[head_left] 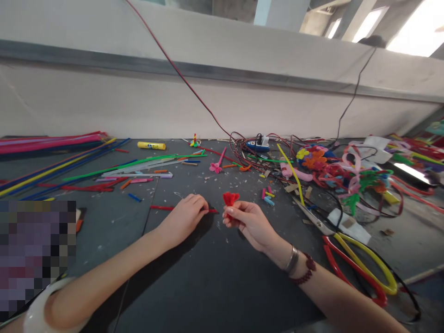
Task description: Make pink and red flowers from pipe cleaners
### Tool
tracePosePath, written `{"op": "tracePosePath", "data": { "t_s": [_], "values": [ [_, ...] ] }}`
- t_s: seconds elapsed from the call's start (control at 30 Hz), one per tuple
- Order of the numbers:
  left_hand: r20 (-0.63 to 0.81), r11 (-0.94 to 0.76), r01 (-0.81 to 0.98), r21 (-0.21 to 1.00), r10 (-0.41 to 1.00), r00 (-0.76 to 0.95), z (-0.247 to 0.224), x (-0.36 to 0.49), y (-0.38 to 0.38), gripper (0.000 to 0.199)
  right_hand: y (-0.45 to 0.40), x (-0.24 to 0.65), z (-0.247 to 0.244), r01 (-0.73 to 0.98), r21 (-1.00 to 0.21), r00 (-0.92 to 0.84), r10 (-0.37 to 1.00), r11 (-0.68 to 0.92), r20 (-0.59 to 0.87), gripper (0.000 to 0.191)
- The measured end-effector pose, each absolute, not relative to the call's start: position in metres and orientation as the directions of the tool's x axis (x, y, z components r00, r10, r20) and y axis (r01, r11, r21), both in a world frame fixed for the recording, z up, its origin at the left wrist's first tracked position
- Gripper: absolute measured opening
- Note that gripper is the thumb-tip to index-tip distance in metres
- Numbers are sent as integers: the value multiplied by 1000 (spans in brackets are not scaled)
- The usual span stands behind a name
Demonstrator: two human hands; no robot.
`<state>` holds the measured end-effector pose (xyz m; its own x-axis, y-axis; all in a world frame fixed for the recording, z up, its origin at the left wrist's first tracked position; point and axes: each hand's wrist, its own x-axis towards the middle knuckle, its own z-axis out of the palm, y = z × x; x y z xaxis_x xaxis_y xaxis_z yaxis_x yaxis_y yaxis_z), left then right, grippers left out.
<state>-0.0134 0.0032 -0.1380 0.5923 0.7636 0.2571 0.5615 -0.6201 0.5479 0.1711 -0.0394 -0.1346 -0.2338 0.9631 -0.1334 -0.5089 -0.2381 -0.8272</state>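
Two hands at work, fingers (198, 202) closed on both. Your right hand (248, 225) pinches a red pipe-cleaner flower (231, 199) up off mid-table; your left hand (183, 218) curls over a red pipe-cleaner stem (163, 207) lying on the table (215, 282). Scissors (312, 218) lie toward the table's right side.

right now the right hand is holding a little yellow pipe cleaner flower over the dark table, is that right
Not quite: the pipe cleaner flower in the right hand is red, not yellow, as the head view shows. It is held over the dark table, as you said.
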Motion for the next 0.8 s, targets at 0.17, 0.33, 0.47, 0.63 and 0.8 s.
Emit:
{"op": "tracePosePath", "data": {
  "t_s": [0.17,0.33,0.47,0.63,0.8],
  "values": [
    [217,-434,420,797,855,470,-121,-10,-16,16,-37,171,-140,-452,-866,-177,973,-213,-147,12],
    [159,-317,340,885,894,418,-122,-5,-24,18,-39,168,-142,-423,-888,-166,979,-182,-121,11],
    [184,-301,245,921,894,408,-128,-4,-22,16,-40,165,-142,-386,-910,-161,982,-150,-94,10],
    [155,-262,182,948,877,456,-129,-2,-25,15,-42,162,-143,-258,-963,-156,987,-78,-38,11],
    [133,-228,169,959,887,441,-128,0,-27,14,-43,160,-143,-239,-971,-119,993,-20,8,11]
  ]
}}
